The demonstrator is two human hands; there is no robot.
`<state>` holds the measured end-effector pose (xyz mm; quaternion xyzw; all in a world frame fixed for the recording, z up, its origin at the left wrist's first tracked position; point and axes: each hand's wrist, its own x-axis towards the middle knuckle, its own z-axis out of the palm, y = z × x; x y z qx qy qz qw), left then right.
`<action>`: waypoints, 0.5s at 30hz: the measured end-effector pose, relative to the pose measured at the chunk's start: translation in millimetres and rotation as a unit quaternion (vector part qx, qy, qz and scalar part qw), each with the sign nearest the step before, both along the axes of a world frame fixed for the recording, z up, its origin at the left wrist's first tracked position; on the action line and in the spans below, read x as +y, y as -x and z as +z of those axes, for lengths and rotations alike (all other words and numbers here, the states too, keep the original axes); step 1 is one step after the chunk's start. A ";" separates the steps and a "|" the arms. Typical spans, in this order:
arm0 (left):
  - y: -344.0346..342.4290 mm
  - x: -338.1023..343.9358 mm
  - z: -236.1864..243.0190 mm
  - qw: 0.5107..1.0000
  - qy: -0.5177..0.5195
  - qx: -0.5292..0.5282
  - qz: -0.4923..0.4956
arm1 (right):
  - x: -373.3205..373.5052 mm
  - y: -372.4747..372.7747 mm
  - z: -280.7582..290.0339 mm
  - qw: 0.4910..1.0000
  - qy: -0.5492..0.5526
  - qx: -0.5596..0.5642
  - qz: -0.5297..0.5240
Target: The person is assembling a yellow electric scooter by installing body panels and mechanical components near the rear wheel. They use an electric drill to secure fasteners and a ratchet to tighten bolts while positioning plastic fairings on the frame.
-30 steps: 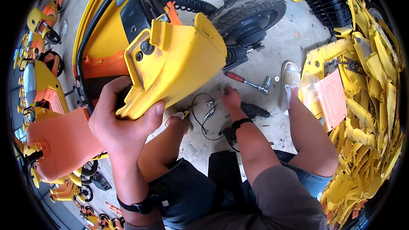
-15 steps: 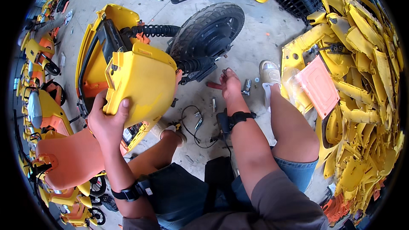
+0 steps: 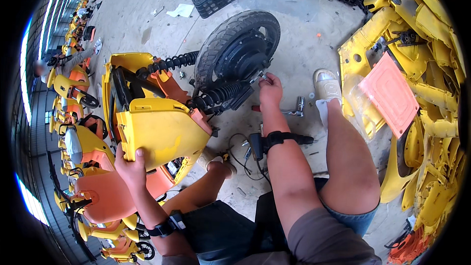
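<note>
Scooter panel [image 3: 162, 132]: yellow, lying beside the rear wheel [image 3: 238, 49], above my knees.
My left hand [image 3: 128, 167]: clamped on the panel's lower edge.
My right hand [image 3: 271, 88]: fingers pinched at the wheel's axle, probably around a small fastener.

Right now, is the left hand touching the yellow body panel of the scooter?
Touching. The head view shows the left hand gripping the lower edge of the yellow body panel, thumb pressed on its face.
</note>
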<state>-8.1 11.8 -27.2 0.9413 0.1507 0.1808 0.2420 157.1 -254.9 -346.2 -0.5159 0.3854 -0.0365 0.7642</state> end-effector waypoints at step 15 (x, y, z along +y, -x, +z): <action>5.9 20.9 -10.4 1.000 -0.022 -0.013 0.016 | -0.7 -2.0 -19.8 0.995 0.085 -0.021 0.042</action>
